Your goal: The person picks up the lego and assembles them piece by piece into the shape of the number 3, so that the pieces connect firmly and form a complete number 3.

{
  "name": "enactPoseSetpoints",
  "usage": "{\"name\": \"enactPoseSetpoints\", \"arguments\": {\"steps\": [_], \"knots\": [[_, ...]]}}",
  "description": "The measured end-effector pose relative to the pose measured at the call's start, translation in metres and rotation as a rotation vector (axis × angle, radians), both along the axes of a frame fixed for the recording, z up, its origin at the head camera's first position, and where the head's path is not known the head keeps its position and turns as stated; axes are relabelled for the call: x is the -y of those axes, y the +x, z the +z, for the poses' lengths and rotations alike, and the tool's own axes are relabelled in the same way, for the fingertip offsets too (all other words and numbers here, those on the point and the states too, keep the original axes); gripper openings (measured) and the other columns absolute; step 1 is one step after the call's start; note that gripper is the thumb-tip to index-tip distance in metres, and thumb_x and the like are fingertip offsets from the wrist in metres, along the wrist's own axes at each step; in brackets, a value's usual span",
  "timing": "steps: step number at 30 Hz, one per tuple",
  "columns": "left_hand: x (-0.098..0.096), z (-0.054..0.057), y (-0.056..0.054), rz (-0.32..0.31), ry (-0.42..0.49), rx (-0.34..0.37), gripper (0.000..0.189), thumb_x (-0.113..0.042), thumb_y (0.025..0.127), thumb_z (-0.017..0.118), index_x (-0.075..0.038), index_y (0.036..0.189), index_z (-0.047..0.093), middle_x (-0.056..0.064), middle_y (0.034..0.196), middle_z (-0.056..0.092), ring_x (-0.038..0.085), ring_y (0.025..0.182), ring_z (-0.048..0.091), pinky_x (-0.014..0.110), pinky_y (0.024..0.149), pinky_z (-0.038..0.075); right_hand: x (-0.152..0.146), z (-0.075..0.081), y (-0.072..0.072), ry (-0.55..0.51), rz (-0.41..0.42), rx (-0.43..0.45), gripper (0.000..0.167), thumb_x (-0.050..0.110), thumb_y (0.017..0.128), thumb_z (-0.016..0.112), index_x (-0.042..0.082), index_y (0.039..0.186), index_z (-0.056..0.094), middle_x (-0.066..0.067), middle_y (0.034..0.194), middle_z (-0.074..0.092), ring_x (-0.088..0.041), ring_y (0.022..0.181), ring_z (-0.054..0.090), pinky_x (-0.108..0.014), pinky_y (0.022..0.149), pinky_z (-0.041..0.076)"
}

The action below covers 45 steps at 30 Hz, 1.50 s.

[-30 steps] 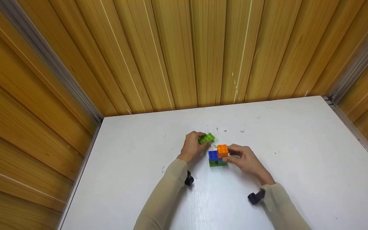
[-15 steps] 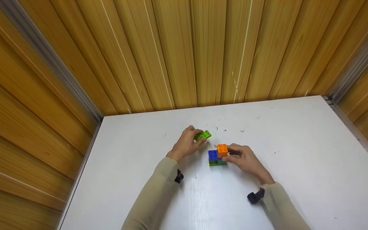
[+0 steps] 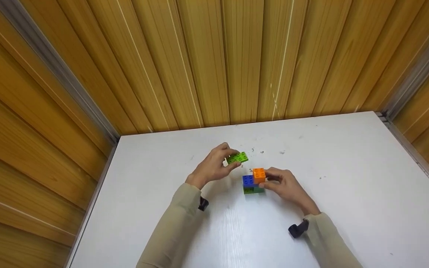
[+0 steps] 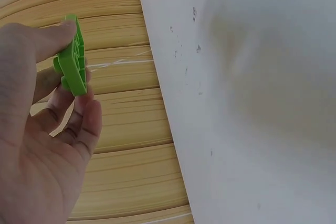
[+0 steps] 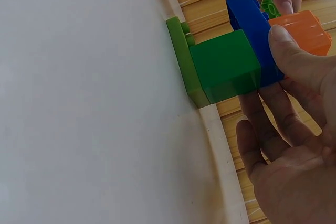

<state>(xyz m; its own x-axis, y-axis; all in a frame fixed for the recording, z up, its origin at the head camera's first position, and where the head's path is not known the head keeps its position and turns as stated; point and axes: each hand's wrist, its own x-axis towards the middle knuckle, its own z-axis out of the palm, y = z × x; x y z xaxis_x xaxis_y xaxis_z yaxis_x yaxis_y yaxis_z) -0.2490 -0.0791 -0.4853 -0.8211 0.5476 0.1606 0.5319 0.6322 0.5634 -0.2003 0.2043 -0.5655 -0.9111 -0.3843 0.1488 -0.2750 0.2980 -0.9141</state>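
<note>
My left hand (image 3: 212, 165) pinches a flat light-green building brick (image 3: 238, 158) between thumb and fingers, studs facing up in the head view. The left wrist view shows that brick (image 4: 72, 59) edge-on, held clear above the table. Just right of it stands a small stack: a flat light-green brick (image 5: 185, 61) at the bottom, a dark-green brick (image 5: 226, 64) on one end of it, a blue brick (image 5: 254, 38) across that, and an orange brick (image 3: 259, 175) on top at the right. My right hand (image 3: 287, 186) grips the stack by its right side, thumb at the orange and blue bricks.
The white table (image 3: 155, 178) carries small dark marks beyond the stack. Wood-look panel walls (image 3: 214, 63) rise behind it and at both sides, with metal posts in the corners. Each wrist wears a small black camera (image 3: 298, 229).
My left hand has drawn back to the left and lifted the flat light-green brick away from near the stack, then edged slightly right. My right hand and the stack stay in place.
</note>
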Motion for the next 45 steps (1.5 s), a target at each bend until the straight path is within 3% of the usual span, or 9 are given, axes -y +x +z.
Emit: {"name": "enactPoseSetpoints", "arguments": {"steps": [7,14,18,30,34,38,43,45], "knots": [[-0.003,0.011,0.011,-0.049,-0.026,-0.035,0.042,-0.037,0.104,0.072,-0.011,0.138,0.072,0.003,0.111,0.06,0.022,0.102,0.058,0.028,0.09,0.052,0.001,0.001,0.001,0.014,-0.003,-0.001,0.045,0.02,0.097,0.081,0.006,0.138,0.072,-0.008,0.122,0.076,-0.024,0.116,0.068,-0.058,0.11,0.051],[-0.009,0.02,0.019,-0.085,-0.059,-0.093,0.041,-0.036,0.105,0.071,-0.012,0.138,0.072,0.002,0.106,0.058,0.015,0.098,0.051,0.026,0.089,0.049,0.0,-0.001,-0.001,0.011,0.002,-0.019,0.045,0.02,0.096,0.081,0.006,0.138,0.072,-0.007,0.122,0.077,-0.017,0.114,0.069,-0.057,0.11,0.052],[-0.012,0.023,0.021,-0.11,-0.064,-0.129,0.04,-0.033,0.105,0.071,-0.01,0.138,0.072,0.003,0.106,0.057,0.019,0.098,0.054,0.026,0.089,0.047,0.0,-0.001,-0.002,0.0,0.008,-0.031,0.043,0.019,0.097,0.08,0.006,0.138,0.072,-0.007,0.122,0.077,-0.016,0.114,0.069,-0.058,0.11,0.052],[-0.019,0.024,0.026,-0.153,-0.065,-0.141,0.039,-0.026,0.102,0.075,-0.006,0.135,0.073,0.007,0.106,0.058,0.025,0.098,0.059,0.025,0.086,0.046,0.0,-0.003,-0.002,-0.019,0.026,-0.042,0.041,0.017,0.097,0.08,0.007,0.136,0.073,-0.008,0.12,0.077,-0.018,0.115,0.07,-0.06,0.11,0.051],[-0.021,0.022,0.025,-0.169,-0.049,-0.137,0.038,-0.027,0.101,0.076,-0.007,0.134,0.074,0.005,0.103,0.059,0.02,0.093,0.055,0.023,0.081,0.043,0.0,-0.003,-0.002,-0.012,0.027,-0.037,0.041,0.018,0.098,0.08,0.006,0.137,0.072,-0.008,0.122,0.076,-0.021,0.116,0.07,-0.06,0.11,0.051],[-0.023,0.018,0.024,-0.188,-0.003,-0.127,0.038,-0.029,0.1,0.078,-0.008,0.131,0.076,0.003,0.101,0.061,0.012,0.088,0.052,0.02,0.077,0.044,0.0,-0.002,-0.001,0.003,0.013,-0.029,0.041,0.022,0.097,0.081,0.009,0.135,0.074,-0.005,0.123,0.076,-0.018,0.116,0.071,-0.053,0.109,0.053],[-0.024,0.013,0.021,-0.203,0.054,-0.106,0.036,-0.031,0.099,0.078,-0.01,0.128,0.077,0.002,0.105,0.067,0.009,0.091,0.058,0.019,0.08,0.051,0.0,0.001,0.0,-0.003,0.012,-0.022,0.041,0.023,0.096,0.082,0.013,0.134,0.075,-0.002,0.125,0.077,-0.019,0.118,0.071,-0.034,0.106,0.055],[-0.025,0.012,0.02,-0.205,0.061,-0.096,0.035,-0.032,0.1,0.077,-0.011,0.127,0.077,0.001,0.109,0.07,0.009,0.094,0.062,0.02,0.081,0.054,0.0,0.002,0.0,-0.01,0.017,-0.018,0.041,0.023,0.096,0.082,0.014,0.134,0.075,-0.002,0.125,0.077,-0.02,0.119,0.071,-0.032,0.105,0.055]]}}
